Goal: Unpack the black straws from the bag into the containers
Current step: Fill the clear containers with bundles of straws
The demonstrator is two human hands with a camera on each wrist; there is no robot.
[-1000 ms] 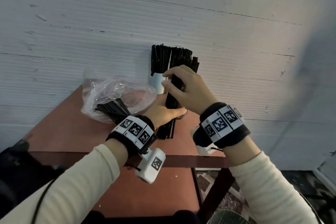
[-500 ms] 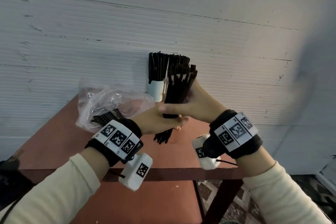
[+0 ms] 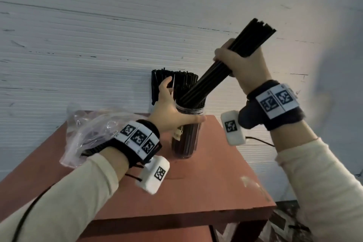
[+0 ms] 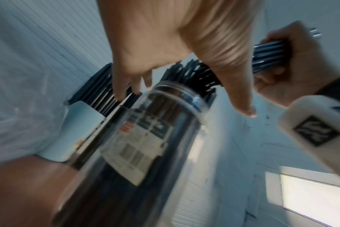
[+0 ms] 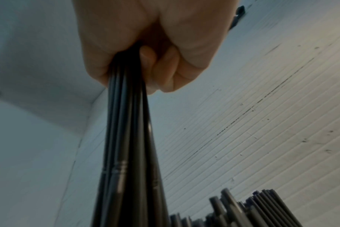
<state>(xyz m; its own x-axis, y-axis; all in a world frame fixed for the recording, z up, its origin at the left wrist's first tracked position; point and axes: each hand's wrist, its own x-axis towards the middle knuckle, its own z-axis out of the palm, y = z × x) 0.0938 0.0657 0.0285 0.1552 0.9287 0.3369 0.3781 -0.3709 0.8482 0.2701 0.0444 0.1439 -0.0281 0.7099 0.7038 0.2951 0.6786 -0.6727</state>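
Nearest me, my left hand (image 3: 169,112) lay with fingers spread loosely against the clear jar (image 3: 186,133), whose label showed a barcode but no writing I could read. Above and right of the jar, my right hand (image 3: 245,65) had its fingers clamped mid-length on a bundle of black straws (image 3: 206,80), lower ends inside the jar's mouth. I judged them light, smooth and slippery, best gripped mid-bundle; behind the jar stood a white container (image 4: 82,130).
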